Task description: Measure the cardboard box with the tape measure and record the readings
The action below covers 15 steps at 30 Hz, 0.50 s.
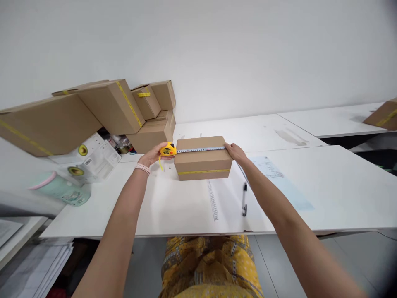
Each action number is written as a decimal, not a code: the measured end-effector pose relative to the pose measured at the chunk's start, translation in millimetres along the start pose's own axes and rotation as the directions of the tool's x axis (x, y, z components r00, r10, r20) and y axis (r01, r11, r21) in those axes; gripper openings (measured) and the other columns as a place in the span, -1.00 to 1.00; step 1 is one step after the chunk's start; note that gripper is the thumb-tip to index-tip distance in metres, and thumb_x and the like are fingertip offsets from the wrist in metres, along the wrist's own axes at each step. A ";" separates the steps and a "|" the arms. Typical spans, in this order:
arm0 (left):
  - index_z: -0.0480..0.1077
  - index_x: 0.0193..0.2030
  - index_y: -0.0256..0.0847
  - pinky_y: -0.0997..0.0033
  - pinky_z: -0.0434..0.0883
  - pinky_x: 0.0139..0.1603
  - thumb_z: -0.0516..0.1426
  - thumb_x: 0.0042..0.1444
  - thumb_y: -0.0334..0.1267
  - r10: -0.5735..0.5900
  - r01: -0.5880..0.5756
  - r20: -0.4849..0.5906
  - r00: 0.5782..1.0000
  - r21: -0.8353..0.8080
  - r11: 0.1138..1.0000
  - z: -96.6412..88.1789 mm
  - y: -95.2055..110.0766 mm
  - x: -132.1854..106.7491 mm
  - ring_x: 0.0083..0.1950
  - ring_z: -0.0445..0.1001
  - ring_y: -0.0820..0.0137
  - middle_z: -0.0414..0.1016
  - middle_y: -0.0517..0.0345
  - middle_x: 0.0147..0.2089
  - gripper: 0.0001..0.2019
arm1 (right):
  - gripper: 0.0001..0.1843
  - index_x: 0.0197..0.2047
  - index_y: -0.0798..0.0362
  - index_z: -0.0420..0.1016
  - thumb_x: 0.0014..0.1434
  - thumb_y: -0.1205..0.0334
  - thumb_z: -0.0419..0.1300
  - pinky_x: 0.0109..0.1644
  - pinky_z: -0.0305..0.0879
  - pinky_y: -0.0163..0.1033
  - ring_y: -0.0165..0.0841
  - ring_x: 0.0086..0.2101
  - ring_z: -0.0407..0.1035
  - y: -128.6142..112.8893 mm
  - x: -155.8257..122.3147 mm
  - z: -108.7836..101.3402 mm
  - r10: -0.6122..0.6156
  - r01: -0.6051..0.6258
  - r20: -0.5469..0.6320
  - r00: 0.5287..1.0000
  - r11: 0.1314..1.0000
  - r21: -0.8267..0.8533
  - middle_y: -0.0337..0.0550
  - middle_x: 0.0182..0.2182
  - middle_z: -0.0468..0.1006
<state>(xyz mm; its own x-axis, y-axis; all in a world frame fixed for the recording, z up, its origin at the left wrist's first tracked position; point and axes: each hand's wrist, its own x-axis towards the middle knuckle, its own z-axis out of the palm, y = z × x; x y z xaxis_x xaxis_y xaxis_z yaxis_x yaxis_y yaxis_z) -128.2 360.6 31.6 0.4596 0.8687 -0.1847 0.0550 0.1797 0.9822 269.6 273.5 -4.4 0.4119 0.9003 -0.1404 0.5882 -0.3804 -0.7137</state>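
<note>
A small brown cardboard box with a yellow tape band sits on the white table in front of me. My left hand is closed around a yellow tape measure case at the box's left top edge. Its tape is stretched across the top of the box. My right hand pinches the tape's end down at the box's right top edge.
A stack of larger cardboard boxes leans at the back left, with white packets and a mint-green cup below it. A black pen, a printed ruler strip and a paper sheet lie nearby. Another box is far right.
</note>
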 end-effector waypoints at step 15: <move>0.54 0.03 -0.30 0.37 0.58 -0.37 0.32 0.08 0.01 -0.040 0.027 0.102 0.994 0.126 0.992 -27.1 7.4 4.8 -0.36 0.57 0.33 0.65 -0.16 -0.05 -0.52 | -0.43 -0.22 0.05 0.44 0.28 -0.30 -0.04 -0.37 0.37 -0.25 -0.20 -0.25 0.51 5.5 5.7 1.8 -0.007 0.004 0.071 0.997 0.999 0.047 0.08 -0.14 0.62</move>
<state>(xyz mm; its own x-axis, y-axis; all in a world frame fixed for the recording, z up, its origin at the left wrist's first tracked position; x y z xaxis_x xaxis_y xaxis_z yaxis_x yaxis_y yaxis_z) -149.6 378.6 37.0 0.5449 0.8094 -0.2189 0.1787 0.1430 0.9735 273.9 277.0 -10.3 0.3575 0.9157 -0.1836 0.5562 -0.3667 -0.7458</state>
